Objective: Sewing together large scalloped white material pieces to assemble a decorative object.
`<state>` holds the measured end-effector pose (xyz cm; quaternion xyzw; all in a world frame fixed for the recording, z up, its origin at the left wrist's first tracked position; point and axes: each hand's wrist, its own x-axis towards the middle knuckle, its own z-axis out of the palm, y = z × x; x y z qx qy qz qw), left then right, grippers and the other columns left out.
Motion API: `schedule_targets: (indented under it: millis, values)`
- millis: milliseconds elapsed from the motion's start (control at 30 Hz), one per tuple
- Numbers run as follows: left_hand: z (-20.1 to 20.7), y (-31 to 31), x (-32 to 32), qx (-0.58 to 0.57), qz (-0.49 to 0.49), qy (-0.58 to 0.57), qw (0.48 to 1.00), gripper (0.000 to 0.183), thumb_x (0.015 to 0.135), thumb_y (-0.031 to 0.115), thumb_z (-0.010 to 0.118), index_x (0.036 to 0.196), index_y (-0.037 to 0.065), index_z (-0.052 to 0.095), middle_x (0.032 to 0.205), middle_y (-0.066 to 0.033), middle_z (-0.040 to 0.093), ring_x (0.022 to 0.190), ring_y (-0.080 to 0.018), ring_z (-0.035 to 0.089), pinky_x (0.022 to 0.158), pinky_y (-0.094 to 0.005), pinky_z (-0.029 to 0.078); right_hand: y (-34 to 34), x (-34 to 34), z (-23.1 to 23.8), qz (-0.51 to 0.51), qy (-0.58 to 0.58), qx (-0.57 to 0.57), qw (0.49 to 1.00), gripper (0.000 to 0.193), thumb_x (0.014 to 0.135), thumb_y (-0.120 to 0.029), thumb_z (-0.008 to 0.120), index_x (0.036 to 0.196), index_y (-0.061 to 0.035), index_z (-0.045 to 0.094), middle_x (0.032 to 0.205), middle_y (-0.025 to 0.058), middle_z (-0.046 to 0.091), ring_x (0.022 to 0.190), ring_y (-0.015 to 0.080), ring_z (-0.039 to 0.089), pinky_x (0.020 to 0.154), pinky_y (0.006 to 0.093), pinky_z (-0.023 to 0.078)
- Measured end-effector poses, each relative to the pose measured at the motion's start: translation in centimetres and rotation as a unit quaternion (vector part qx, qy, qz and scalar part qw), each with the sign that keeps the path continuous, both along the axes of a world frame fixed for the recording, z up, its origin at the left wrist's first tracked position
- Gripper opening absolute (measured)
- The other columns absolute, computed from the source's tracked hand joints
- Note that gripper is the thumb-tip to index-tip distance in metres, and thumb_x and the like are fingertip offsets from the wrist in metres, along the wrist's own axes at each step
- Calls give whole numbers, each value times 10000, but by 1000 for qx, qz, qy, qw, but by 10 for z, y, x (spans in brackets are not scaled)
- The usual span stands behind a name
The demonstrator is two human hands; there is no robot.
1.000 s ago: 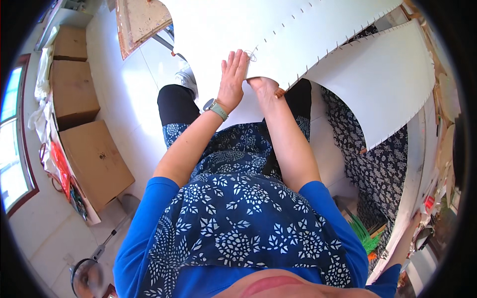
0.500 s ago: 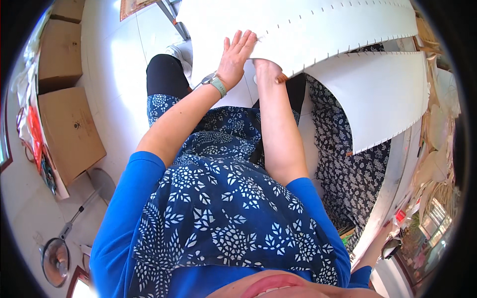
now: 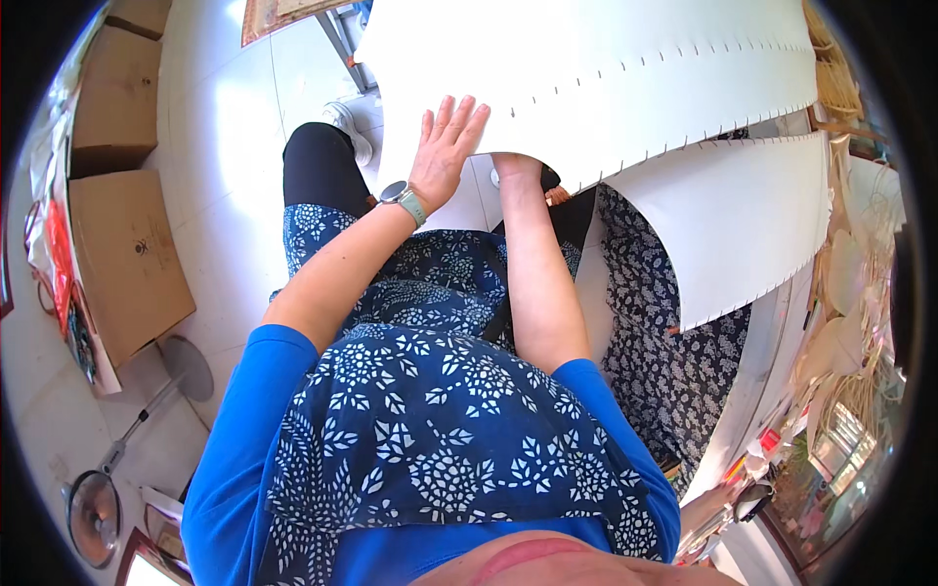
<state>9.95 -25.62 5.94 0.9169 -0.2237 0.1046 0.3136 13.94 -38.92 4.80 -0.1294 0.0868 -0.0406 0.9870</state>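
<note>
A large white curved panel (image 3: 586,127) with short dark ticks along its edges spreads over the upper part of the view. My left hand (image 3: 442,161), with a watch (image 3: 399,197) on its wrist, lies on the panel's near left edge, palm down and fingers stretched out. Under that same edge reaches my right hand (image 3: 518,168); its fingers are hidden beneath the panel. A small brown piece (image 3: 557,195) shows at the edge just right of my right wrist. Farther right hangs a second white section (image 3: 743,225) with similar ticks on its lower and right edges.
Cardboard boxes (image 3: 132,254) stand at the left. A pedestal with a round base (image 3: 186,369) is on the floor at lower left. Dark flowered cloth (image 3: 674,381) hangs beneath the white section, and pale dried strands (image 3: 831,361) crowd the right side.
My left hand has slid left along the panel, its fingers now slightly more spread. The whole view has shifted, so the panel sits lower in the picture. My right hand stays beneath the edge.
</note>
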Motion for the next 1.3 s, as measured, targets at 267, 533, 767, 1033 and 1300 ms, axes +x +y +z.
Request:
schedule_targets:
  millis: [267,533,767,1033,1300]
  values:
    - [1,0,1,3,-17,20,1000,744,770,-128,397,1440,170,275,1495,-120,234,1389,-353,169,1101,-547,129,-19,-15,-50,-92,71,-800,589,331,924,-142,480,1223,-2,494,1195,135,555,1101,240,533,906,337,433]
    - [1,-1,0,-10,0,14,1000,823,724,-220,349,1443,177,287,1505,-90,232,1403,-297,155,1118,-516,112,-24,-23,-54,-116,63,-796,591,301,912,-103,504,1185,24,510,1106,129,576,980,224,548,820,325,444]
    - [-7,13,-6,-34,-6,-16,999,668,793,-137,421,1398,144,374,1461,-98,327,1376,-297,243,1115,-495,172,-7,-36,-9,114,162,-609,768,302,907,-93,515,1182,31,515,1148,154,570,1071,263,536,904,354,423]
    - [-8,9,-8,-98,-13,-34,995,608,795,-120,456,1363,94,419,1424,-103,385,1348,-294,305,1106,-466,227,-13,-32,-25,-15,44,-733,679,346,917,-159,514,1214,17,496,1190,157,550,1096,270,520,928,357,410]
    - [-9,9,-4,-87,-11,-34,996,618,780,-124,466,1358,91,423,1422,-101,389,1344,-300,311,1104,-474,224,-20,-28,-40,30,61,-786,614,337,916,-149,506,1214,8,493,1197,164,539,1096,276,520,936,358,413]
